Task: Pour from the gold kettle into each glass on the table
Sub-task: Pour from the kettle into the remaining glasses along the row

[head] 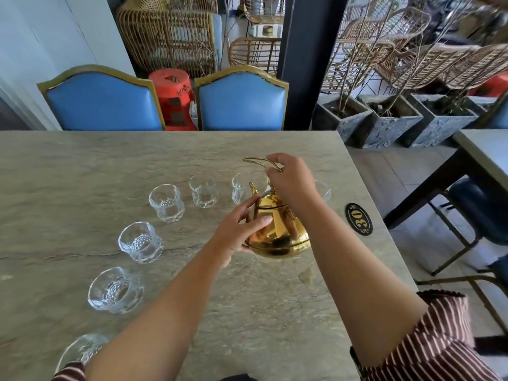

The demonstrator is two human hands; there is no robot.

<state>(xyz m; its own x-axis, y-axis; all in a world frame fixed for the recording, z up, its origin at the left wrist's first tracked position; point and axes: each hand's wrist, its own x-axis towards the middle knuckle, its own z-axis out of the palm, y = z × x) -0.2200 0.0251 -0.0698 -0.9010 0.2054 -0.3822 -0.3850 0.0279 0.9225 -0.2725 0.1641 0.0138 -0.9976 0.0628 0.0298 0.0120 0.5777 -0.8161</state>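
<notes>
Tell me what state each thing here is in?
Shiny gold metal kettle: lifted, tilted, lid on.
Right hand: grip closed on the kettle's wire handle.
Left hand: steadying the kettle's body.
Clear patterned glasses, e.g.: upright, look empty.
Two blue padded chairs: unoccupied.

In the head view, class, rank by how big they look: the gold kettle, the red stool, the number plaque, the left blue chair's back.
1. Chair back
2. Kettle and stool: look alike, and the stool is farther away, so unranked
3. Plaque
</notes>
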